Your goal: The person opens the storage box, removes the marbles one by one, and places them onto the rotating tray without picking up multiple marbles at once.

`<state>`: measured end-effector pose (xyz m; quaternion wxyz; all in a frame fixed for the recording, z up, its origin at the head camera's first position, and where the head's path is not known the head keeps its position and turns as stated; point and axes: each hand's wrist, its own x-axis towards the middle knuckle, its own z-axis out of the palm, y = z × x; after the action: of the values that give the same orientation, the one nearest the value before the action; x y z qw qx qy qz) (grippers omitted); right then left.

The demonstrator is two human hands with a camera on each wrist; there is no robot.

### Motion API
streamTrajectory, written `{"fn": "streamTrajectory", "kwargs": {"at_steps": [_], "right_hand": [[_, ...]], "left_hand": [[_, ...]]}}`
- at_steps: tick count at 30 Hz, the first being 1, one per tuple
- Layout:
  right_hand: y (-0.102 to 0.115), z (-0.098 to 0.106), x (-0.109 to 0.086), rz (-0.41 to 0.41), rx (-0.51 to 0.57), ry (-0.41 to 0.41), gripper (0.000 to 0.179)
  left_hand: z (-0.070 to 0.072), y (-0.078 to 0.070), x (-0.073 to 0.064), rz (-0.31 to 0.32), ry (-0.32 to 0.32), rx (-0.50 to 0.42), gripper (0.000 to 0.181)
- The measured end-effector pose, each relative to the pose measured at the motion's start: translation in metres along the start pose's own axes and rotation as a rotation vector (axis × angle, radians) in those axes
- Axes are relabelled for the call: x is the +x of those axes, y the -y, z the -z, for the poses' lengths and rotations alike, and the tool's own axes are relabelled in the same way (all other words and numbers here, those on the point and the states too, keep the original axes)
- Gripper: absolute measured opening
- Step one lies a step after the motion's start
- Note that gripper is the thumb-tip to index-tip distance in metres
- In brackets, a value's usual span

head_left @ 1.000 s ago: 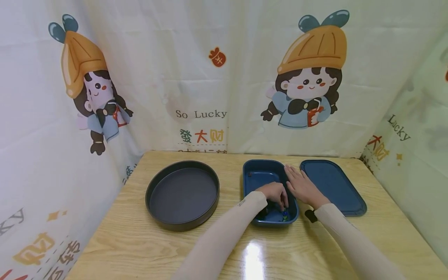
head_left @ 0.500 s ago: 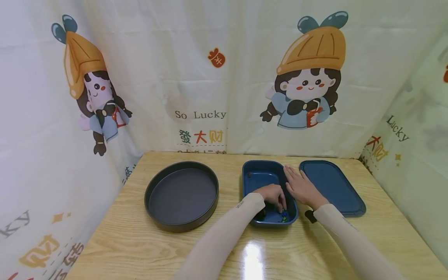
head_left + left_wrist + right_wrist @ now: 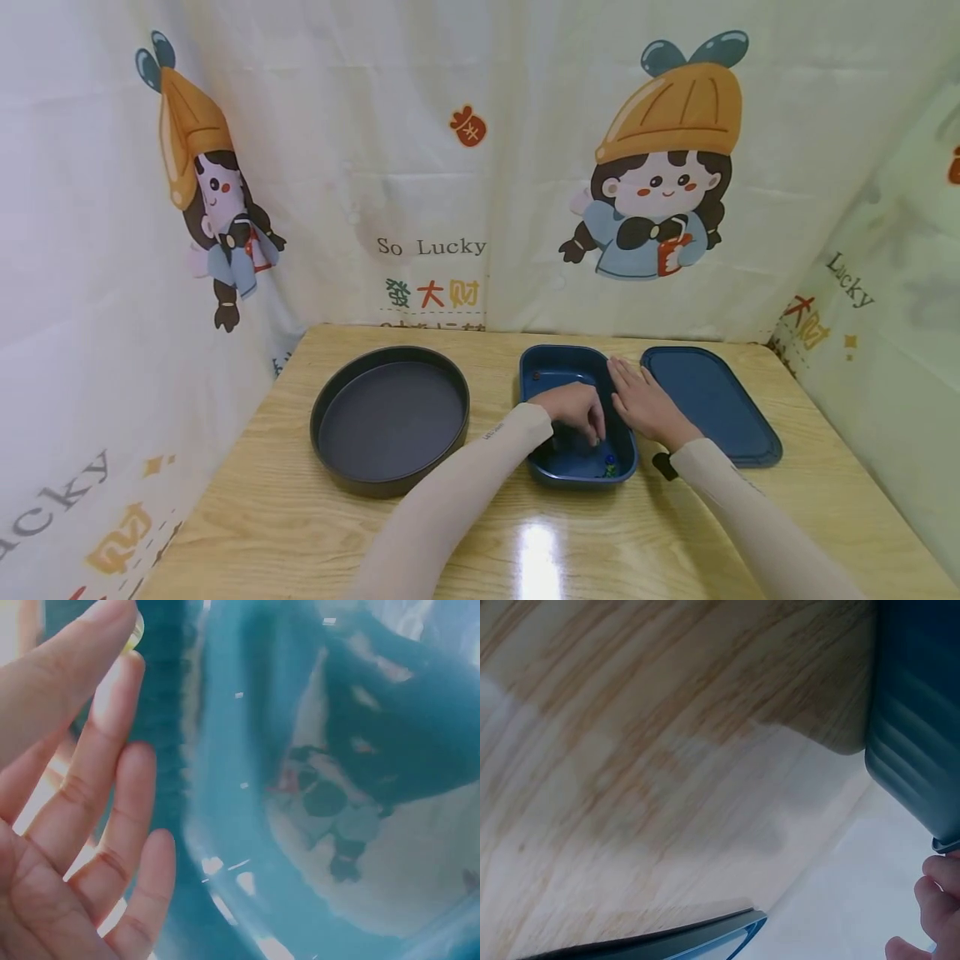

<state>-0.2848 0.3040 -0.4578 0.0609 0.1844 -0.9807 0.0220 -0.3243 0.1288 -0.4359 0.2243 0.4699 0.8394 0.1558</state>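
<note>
My left hand (image 3: 576, 408) is inside the deep blue rectangular box (image 3: 528, 360), above its floor. In the left wrist view its thumb and forefinger pinch a small rounded glassy marble (image 3: 136, 634), yellowish and mostly hidden by the thumb. Several more marbles (image 3: 610, 465), blue and green, lie at the box's front right corner. A small reddish-brown one (image 3: 536, 377) sits near the back left corner. My right hand (image 3: 647, 403) rests with straight fingers on the box's right rim; the right wrist view catches its fingertips (image 3: 941, 896) against that rim.
A round dark grey pan (image 3: 390, 483) stands on the wooden table (image 3: 300, 533) left of the box. To the right lies a flat blue lid (image 3: 708, 400). A printed curtain (image 3: 525, 167) closes off the back and sides.
My left hand has risen from the marbles at the front right corner and shifted a little left and back, with a marble pinched. The right hand stays on the rim.
</note>
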Motion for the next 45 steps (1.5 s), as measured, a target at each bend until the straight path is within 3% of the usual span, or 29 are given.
{"fn": "streamTrajectory", "kwargs": {"at_steps": [8,16,22,29,36,41,45], "right_hand": [[-0.001,-0.002,0.001,-0.023,0.020,0.006,0.058],[-0.004,0.000,-0.001,-0.021,0.027,0.011,0.060],[-0.006,0.001,-0.006,0.001,-0.005,0.004,0.060],[-0.007,-0.001,-0.008,0.021,-0.011,-0.007,0.059],[-0.005,-0.001,-0.007,0.030,0.001,-0.033,0.058],[-0.005,0.000,-0.008,0.019,-0.003,-0.006,0.058],[-0.005,-0.001,-0.008,0.019,-0.005,0.003,0.058]], "left_hand": [[0.015,-0.005,-0.025,-0.051,-0.063,-0.043,0.008],[0.033,-0.012,-0.070,-0.088,-0.166,-0.098,0.012],[0.045,-0.001,-0.107,-0.065,-0.254,-0.154,0.013],[0.058,0.024,-0.148,0.022,-0.349,-0.181,0.013],[0.068,0.060,-0.183,0.117,-0.459,-0.195,0.013],[0.066,0.092,-0.196,0.211,-0.476,-0.204,0.013],[0.058,0.121,-0.200,0.219,-0.485,-0.191,0.013]]}}
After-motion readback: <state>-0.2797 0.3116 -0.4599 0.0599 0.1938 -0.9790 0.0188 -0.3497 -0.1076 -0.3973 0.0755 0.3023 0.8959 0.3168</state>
